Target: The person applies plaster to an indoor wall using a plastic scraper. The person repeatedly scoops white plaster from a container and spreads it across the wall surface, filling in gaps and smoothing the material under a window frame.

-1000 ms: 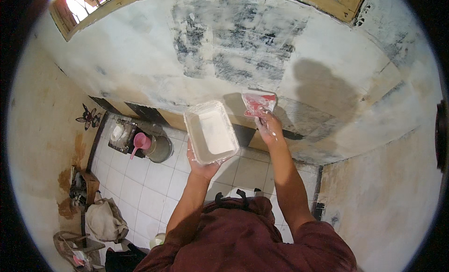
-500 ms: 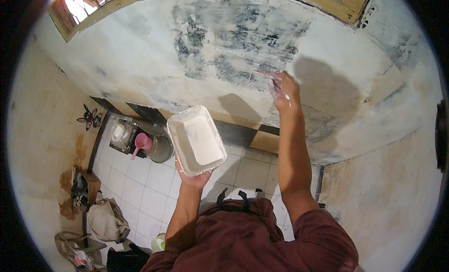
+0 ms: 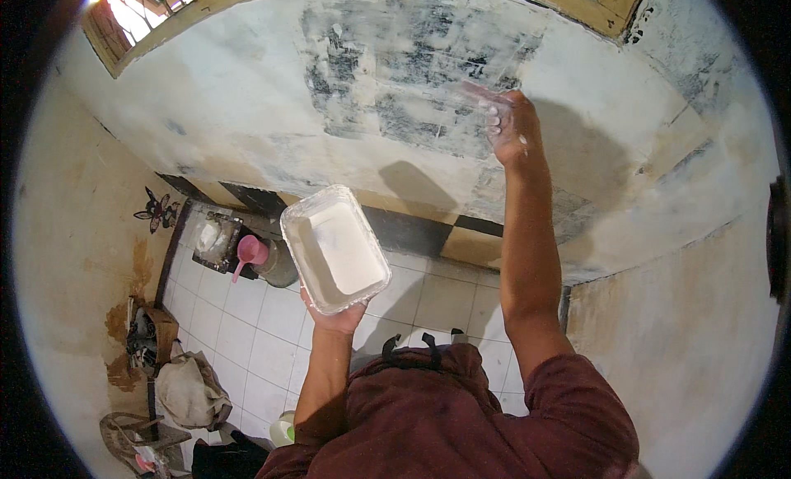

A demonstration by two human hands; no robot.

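Observation:
My left hand [image 3: 338, 318] holds a white rectangular tub [image 3: 350, 248] from beneath and its near side. Off-white paste coats the tub's walls and rim, with a smooth pale layer inside. Up at the wall [image 3: 222, 100], my right hand [image 3: 515, 125] is closed, white smears on its fingers. A thin, flat pinkish scraper [image 3: 479, 92] sticks out leftward from it, blurred, its edge toward a dark patch [image 3: 428, 108] streaked with white. Whether the edge touches the wall I cannot tell.
White floor tiles [image 3: 276, 310] lie below. At left stand a pink dipper [image 3: 251, 251] on a grey bucket [image 3: 278, 265], a beige sack [image 3: 189, 388] and a chair [image 3: 136, 438]. A wooden window frame [image 3: 161, 34] edges the wall top; black and tan tiles [image 3: 470, 247] line its foot.
My right hand has moved up along the wall and slightly right with the scraper. The tub in my left hand has shifted a little to the left.

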